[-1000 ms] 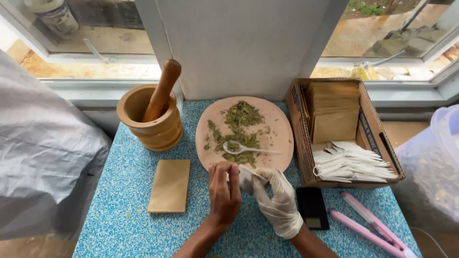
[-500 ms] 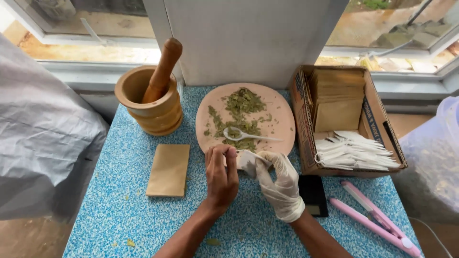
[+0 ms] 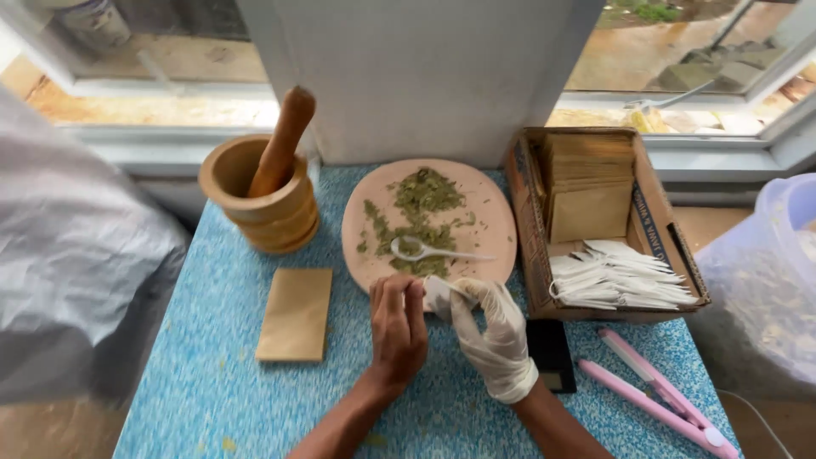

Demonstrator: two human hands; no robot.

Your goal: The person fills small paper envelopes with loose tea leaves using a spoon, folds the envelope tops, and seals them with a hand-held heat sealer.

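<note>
My bare left hand [image 3: 398, 327] and my gloved right hand [image 3: 493, 336] meet at the near edge of a round pinkish plate [image 3: 493, 217]. Together they pinch a small white paper sachet [image 3: 439, 297] between their fingertips. Dried green crushed leaves [image 3: 421, 212] are scattered over the plate, and a white plastic spoon [image 3: 429, 252] lies among them, just beyond my fingers.
A wooden mortar with a pestle [image 3: 259, 191] stands at back left. A brown paper pouch [image 3: 296, 313] lies flat left of my hands. A cardboard box [image 3: 654, 229] at right holds brown pouches and white sachets. A small black scale [image 3: 551, 355] and pink hair straightener [image 3: 650, 399] lie at front right.
Both hands stay together on the white sachet at the plate's edge, with only small finger shifts. The camera view has moved slightly.
</note>
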